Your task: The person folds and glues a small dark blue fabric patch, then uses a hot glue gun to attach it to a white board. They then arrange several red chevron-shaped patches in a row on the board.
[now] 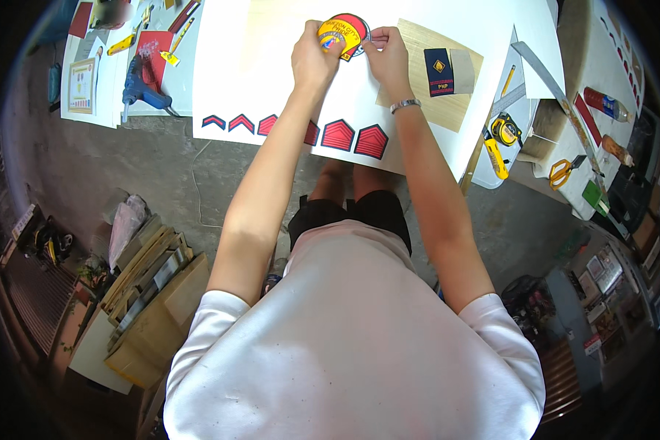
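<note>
Over the white sheet [235, 62] on the table, my left hand [313, 64] grips a round yellow, red and black patch [350, 28] by its left side. My right hand [390, 62] pinches the patch's right edge between thumb and fingers. What lies under the fingertips is hidden. Along the sheet's near edge runs a row of red chevron patches with dark borders [338, 136], partly covered by my left forearm. To the right of my right hand, a navy shoulder patch [439, 72] with a yellow diamond lies on a wood-coloured sheet [425, 110].
A blue glue gun [139, 89] and a yellow cutter [121, 45] lie at the left. At the right are a tape measure [505, 130], another yellow cutter [496, 155], a long metal ruler [554, 84], orange-handled scissors [562, 173] and a bottle [606, 104]. Stacked cardboard [158, 301] stands on the floor.
</note>
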A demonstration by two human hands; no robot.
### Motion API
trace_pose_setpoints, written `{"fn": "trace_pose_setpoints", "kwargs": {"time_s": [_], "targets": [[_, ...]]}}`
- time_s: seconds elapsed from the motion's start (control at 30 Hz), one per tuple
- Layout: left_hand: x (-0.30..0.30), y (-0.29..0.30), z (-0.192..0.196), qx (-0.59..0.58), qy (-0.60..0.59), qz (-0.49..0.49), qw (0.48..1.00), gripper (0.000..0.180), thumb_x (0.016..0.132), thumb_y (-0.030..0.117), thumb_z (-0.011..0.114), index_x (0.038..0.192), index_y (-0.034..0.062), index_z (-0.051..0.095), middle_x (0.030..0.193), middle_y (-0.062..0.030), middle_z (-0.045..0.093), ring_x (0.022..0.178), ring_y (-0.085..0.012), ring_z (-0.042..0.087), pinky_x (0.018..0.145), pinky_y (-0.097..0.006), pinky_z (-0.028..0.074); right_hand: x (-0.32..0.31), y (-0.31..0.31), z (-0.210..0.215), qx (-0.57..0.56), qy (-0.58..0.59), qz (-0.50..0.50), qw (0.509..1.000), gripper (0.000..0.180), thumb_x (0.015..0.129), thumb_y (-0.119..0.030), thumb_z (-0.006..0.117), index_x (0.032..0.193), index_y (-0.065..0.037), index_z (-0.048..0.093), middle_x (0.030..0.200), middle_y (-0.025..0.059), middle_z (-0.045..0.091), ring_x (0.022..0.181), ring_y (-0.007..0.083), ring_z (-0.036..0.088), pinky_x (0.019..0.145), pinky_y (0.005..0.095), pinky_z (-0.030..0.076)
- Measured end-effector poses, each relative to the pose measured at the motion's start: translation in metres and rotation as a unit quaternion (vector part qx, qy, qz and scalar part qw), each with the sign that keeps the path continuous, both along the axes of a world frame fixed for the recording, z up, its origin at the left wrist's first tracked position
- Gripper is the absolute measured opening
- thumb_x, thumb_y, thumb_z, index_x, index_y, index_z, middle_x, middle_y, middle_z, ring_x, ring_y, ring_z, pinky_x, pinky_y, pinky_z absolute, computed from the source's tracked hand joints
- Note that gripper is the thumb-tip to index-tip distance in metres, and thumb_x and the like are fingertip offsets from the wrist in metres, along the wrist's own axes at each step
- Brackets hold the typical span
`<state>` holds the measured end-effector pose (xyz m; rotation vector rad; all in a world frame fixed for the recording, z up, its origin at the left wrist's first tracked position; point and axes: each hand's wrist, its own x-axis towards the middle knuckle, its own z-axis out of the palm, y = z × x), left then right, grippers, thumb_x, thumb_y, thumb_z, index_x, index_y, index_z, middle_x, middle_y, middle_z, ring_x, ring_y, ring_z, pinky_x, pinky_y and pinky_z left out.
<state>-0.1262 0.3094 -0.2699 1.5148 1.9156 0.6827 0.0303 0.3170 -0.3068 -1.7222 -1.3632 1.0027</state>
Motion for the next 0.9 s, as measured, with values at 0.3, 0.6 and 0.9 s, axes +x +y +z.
{"fn": "trace_pose_setpoints", "kwargs": {"time_s": [0.3, 0.6, 0.9], "targets": [[-0.018, -0.035, 0.028, -0.079, -0.564, 0.199, 0.797, 0.021, 0.106, 0.01, 0.058, 0.124, -0.0015, 0.055, 0.115, -0.0161, 0.07, 0.099, -0.0203, 0.071, 0.087, -0.035, 0.061, 0.004, -0.027, 0.041, -0.057, 0.319, 0.068, 0.944, 0.015, 0.106, -0.009, 0.055, 0.117, 0.0, 0.061, 0.103, 0.007, 0.071, 0.092, 0.0097, 0.066, 0.08, 0.026, 0.055], [-0.017, -0.06, 0.011, -0.093, -0.669, 0.27, 0.686, 0.027, 0.109, 0.017, 0.054, 0.133, 0.0062, 0.058, 0.124, -0.0096, 0.07, 0.111, -0.0183, 0.068, 0.098, -0.035, 0.058, 0.022, -0.04, 0.057, -0.057, 0.285, -0.07, 0.954, 0.025, 0.099, 0.002, 0.065, 0.123, 0.0, 0.06, 0.106, 0.0047, 0.069, 0.088, 0.0061, 0.065, 0.071, 0.0162, 0.051], [-0.039, -0.034, 0.015, -0.078, -0.301, 0.205, 0.928, 0.034, 0.103, 0.018, 0.067, 0.125, -0.0074, 0.063, 0.12, -0.0177, 0.071, 0.108, -0.0197, 0.069, 0.092, -0.034, 0.056, 0.081, -0.069, 0.058, -0.072, 0.271, -0.073, 0.957, 0.026, 0.098, -0.008, 0.071, 0.116, 0.006, 0.059, 0.106, 0.0111, 0.072, 0.094, 0.012, 0.069, 0.08, 0.0252, 0.055]]}}
